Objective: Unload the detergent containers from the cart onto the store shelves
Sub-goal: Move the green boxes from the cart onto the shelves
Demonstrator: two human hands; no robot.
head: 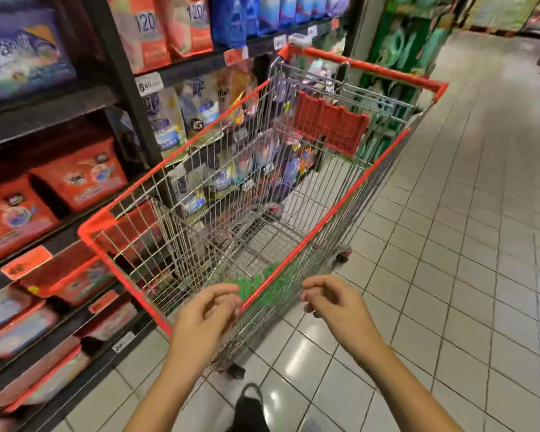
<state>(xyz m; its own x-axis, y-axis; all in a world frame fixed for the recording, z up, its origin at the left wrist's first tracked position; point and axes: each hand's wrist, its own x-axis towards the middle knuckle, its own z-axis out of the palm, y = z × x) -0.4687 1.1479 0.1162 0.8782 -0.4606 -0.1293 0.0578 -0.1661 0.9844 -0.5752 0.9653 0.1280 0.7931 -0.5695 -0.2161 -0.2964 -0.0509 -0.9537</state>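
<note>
A wire shopping cart [349, 198] with red rims stands in the aisle beside the shelves. Its basket shows only wire mesh and the floor below; a green patch [256, 285] shows at its near corner, too blurred to identify. My left hand [206, 310] hovers at the cart's near corner with fingers loosely curled, holding nothing. My right hand [334, 304] hangs just right of that corner, outside the cart, fingers also loosely curled and empty. Detergent bags [78, 179] and pouches [181, 120] fill the shelves on the left.
Dark shelving [44, 110] with orange price tags runs along the left, close against the cart. White tiled floor [465, 275] stretches to the right. A green display [406, 45] stands behind the cart's handle. My shoe [250, 410] is on the floor below.
</note>
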